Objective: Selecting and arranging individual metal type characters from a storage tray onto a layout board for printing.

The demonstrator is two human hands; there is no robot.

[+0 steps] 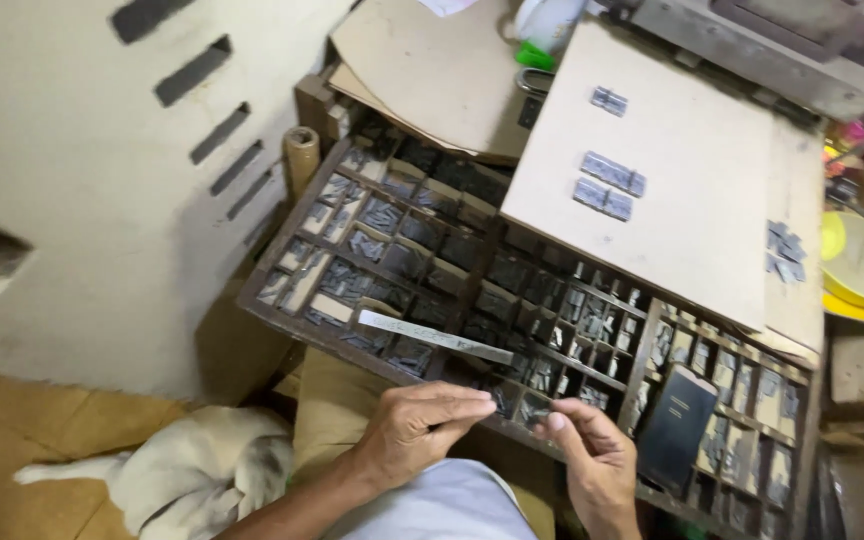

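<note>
Seen from above, a person's two bare hands meet over the near edge of a dark wooden type case [282, 300], a shallow tray divided into many small compartments holding grey metal type pieces. The left hand [417, 425] has its fingers stretched out flat and close together, tips over the case's near rail; whether they pinch anything cannot be told. The right hand [592, 460] is loosely curled, thumb and forefinger close together near the left fingertips; any piece between them is too small to make out. Just right of the right hand, a small dark booklet [677, 428] lies on the compartments. Beyond the left hand, a long thin metal strip [435, 336] rests across the dividers. Farther back, a pale board [692, 190] covers the case's far right part, carrying small blocks of set type [607, 185]. On the floor at near left lies a light-coloured dog [197, 475].
</note>
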